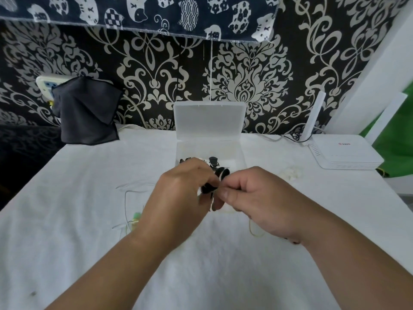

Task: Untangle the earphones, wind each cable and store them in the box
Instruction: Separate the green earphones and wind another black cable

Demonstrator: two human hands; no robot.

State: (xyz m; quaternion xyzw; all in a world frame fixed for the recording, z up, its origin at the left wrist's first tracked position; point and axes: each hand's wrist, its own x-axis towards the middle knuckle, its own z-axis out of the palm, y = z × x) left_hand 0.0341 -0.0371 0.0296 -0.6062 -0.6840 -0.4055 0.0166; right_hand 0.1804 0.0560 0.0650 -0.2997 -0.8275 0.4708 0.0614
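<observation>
Both your hands meet at mid-table, just in front of the box (243, 158). Your left hand (178, 198) has fingers curled over the black cable bundle (209, 188) and grips it from the left. Your right hand (257, 198) is curled too, with thumb and fingertips pinching the bundle's right end. A white strand crosses the black coil up top; I can't tell which hand holds it.

The bundle is off the cloth, held between your fingertips and not in the box.

The box is clear plastic with its lid (207, 119) standing upright against the wall. Some black earphones (213, 161) already lie in its near part, half hidden behind your left knuckles.

On the white tablecloth (89, 253):
- a thin white cable (129, 193) runs loose left of your left hand, ending near a green-yellow piece (136, 217) by your wrist
- a pale loop (253, 231) lies under your right wrist
- a small white clump (289, 172) sits right of the box

A router (344, 153) is at far right, a dark cloth (87, 113) at back left.
</observation>
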